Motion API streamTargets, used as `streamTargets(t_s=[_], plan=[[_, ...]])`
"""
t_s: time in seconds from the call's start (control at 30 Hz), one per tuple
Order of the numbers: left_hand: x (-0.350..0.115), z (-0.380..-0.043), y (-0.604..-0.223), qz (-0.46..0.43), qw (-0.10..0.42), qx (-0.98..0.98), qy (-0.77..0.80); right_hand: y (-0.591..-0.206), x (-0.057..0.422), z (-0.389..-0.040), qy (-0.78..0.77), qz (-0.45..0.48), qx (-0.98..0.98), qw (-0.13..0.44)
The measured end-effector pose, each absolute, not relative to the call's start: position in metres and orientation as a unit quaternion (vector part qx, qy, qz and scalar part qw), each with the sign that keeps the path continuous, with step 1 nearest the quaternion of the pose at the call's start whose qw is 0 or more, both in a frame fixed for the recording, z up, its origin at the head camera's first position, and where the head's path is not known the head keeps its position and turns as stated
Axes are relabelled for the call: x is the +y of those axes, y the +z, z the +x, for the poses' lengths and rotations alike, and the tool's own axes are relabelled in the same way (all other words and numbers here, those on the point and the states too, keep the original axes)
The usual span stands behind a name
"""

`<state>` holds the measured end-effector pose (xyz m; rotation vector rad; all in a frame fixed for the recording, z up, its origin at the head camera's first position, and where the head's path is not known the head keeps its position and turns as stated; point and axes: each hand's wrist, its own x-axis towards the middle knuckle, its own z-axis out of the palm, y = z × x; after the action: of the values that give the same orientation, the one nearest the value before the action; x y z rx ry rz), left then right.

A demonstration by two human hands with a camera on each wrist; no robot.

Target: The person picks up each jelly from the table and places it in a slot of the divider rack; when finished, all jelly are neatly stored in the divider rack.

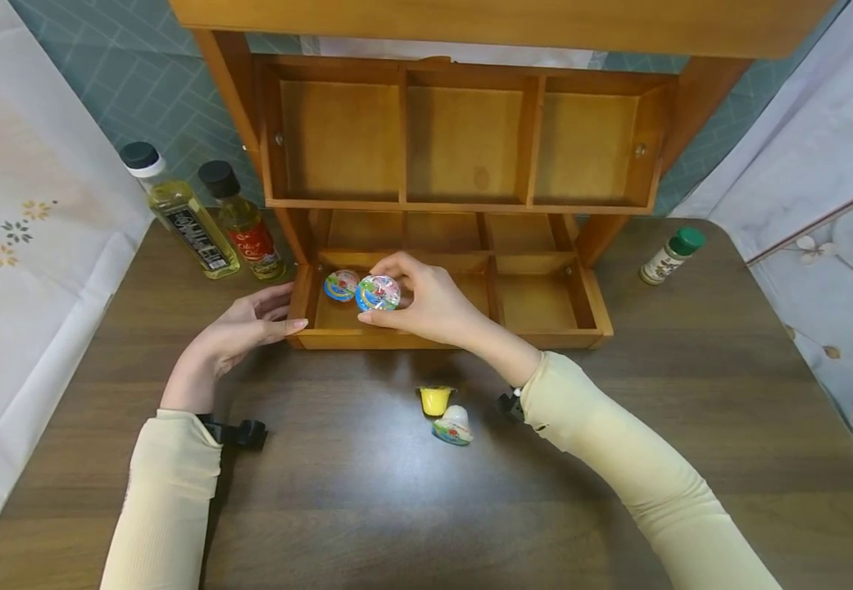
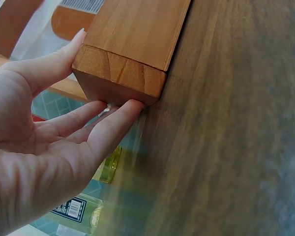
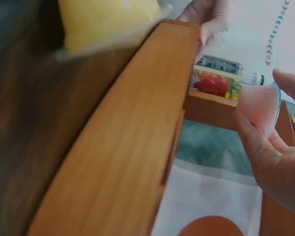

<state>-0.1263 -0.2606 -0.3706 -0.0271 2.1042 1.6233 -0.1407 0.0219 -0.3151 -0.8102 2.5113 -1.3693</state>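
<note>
My right hand (image 1: 426,299) pinches a jelly cup (image 1: 378,293) between thumb and fingers, over the left part of the lower wooden drawer (image 1: 551,338). In the right wrist view this jelly cup (image 3: 258,105) has a pale pink body. Just left of it, a second jelly cup (image 1: 339,284) with a printed lid lies inside the drawer. My left hand (image 1: 245,324) holds the drawer's front left corner, thumb at the front edge and fingers against the side, as the left wrist view also shows. On the table in front lie a yellow jelly cup (image 1: 435,400) and a whitish jelly cup (image 1: 453,424), tipped over.
Above the drawer stands a tilted wooden tray (image 1: 455,205) with three compartments, under a wooden top board (image 1: 500,29). Two oil bottles, one taller (image 1: 186,217) and one red-labelled (image 1: 249,229), stand at the left. A green-capped spice jar (image 1: 669,258) is at the right.
</note>
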Motion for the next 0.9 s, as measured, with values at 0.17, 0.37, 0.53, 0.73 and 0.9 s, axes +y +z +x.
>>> streamTargets(t_s=[0.17, 0.37, 0.53, 0.73, 0.9], plan=[[-0.261, -0.128, -0.370, -0.009, 0.241, 0.775, 0.584, -0.325, 0.007, -0.141, -0.399, -0.259, 0.877, 0.071], [-0.262, -0.128, -0.370, -0.009, 0.243, 0.776, 0.581, -0.337, -0.004, -0.143, -0.371, -0.236, 0.895, 0.072], [-0.262, -0.126, -0.370, -0.008, 0.244, 0.772, 0.587, -0.342, -0.009, -0.145, -0.352, -0.207, 0.909, 0.084], [-0.263, -0.125, -0.370, -0.013, 0.243, 0.770, 0.589, -0.345, -0.012, -0.152, -0.322, -0.218, 0.916, 0.099], [-0.263, -0.126, -0.369, -0.011, 0.244, 0.770, 0.589, -0.346, -0.014, -0.157, -0.285, -0.228, 0.926, 0.098]])
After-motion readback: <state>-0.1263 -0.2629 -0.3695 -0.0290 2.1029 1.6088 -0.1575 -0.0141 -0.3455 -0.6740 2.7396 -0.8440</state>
